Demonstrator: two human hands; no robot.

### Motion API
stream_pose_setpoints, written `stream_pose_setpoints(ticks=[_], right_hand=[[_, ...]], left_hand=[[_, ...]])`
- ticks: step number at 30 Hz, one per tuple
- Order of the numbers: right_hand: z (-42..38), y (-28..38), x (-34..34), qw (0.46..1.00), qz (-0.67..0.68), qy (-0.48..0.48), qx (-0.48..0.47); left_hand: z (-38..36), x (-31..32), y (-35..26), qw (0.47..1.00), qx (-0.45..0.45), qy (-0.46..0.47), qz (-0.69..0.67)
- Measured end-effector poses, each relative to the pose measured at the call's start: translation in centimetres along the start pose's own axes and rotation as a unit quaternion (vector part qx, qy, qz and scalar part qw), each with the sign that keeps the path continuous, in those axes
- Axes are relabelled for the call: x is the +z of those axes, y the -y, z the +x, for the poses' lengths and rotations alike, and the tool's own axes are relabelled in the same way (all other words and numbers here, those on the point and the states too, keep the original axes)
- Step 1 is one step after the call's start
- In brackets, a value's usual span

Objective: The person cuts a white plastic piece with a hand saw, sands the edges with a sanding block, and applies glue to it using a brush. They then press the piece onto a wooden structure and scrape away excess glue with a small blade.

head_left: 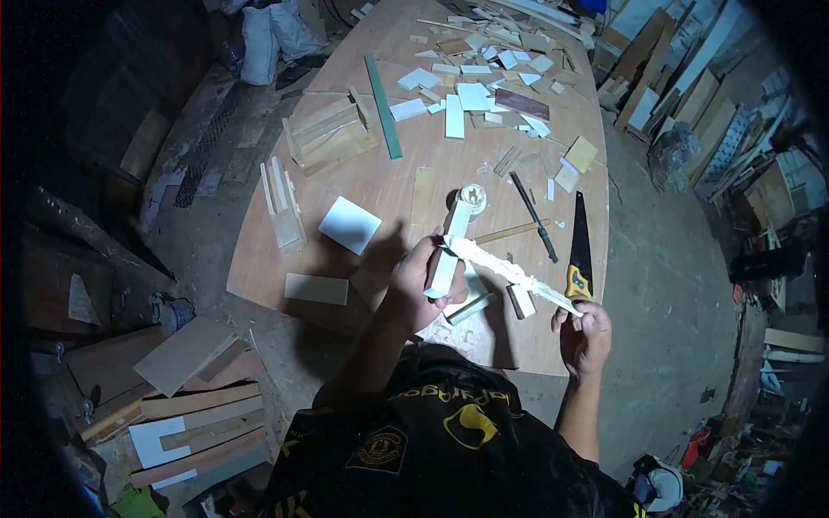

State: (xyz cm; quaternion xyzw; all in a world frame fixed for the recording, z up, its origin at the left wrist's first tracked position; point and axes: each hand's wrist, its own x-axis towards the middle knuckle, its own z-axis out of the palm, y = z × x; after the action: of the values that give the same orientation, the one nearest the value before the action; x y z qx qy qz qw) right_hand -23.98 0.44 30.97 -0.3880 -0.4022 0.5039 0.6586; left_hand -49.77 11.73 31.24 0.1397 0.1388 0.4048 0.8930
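One pale-filled tub (pixel 483 200) beyond held block (pixel 443 273)

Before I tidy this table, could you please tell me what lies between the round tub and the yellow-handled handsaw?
The head view shows a slim black tool between them; one end of a wooden stick meets it.

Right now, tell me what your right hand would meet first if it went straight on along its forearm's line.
Probably the yellow saw handle, lying on the table just beyond the right hand. The hand's height is hard to judge, so it might pass above the handle instead.
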Motion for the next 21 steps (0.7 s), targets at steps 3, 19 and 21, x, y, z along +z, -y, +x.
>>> stream_pose_setpoints(ticks=[3,19,21], right_hand=[[-0.4,0.5,-0.5,0.998,-0.031,0.033,-0.033],[0.7,6.7,0.0,0.903,-0.400,0.142,-0.061],[0.8,6.8,-0.5,0.895,-0.414,0.146,-0.081]], left_hand=[[-0.3,1.5,0.4,1.000,-0.003,-0.015,-0.012],[-1.2,3.6,4.2,0.999,0.046,-0.026,0.012],[-1.6,4.1,4.5,0.994,0.055,-0.079,0.053]])
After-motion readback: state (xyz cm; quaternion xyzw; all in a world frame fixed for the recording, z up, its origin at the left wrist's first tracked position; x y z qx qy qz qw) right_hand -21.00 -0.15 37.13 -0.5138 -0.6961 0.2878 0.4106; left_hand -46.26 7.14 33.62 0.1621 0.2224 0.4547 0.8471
